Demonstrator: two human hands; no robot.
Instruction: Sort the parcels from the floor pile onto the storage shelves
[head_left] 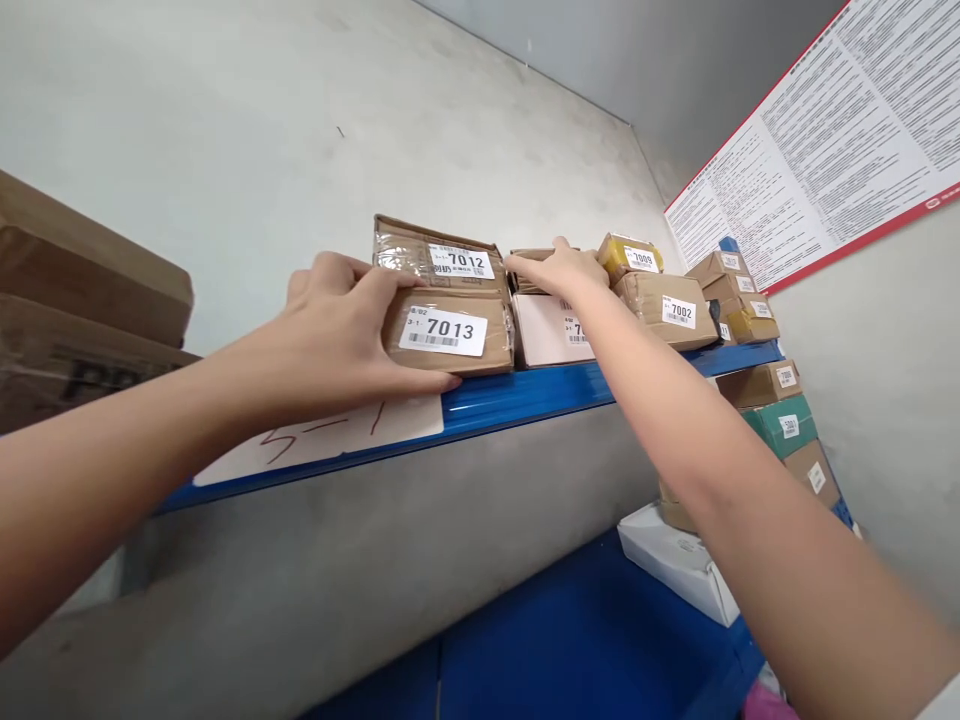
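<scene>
My left hand (337, 330) grips the left end of a brown cardboard box labelled 7013 (495, 345), its thumb along the lower front edge and its fingers at the upper left. On top of that box lies another taped cardboard box marked 7012 (390, 245). Farther right, my right hand (570, 268) is closed over a small brown cardboard box (525, 285), with a finger reaching to its left side; the hand covers most of it. A pale pink box (540, 335) sits directly beneath, its label partly hidden by my right forearm.
The boxes stand on a blue shelf (525, 385) with a handwritten white card (330, 435). Box 7002 (645, 305) and a yellow-taped box 7009 (613, 258) are at right. Larger cartons (82, 270) stand left. Below, a white box (667, 555) rests on a blue lower shelf (570, 630).
</scene>
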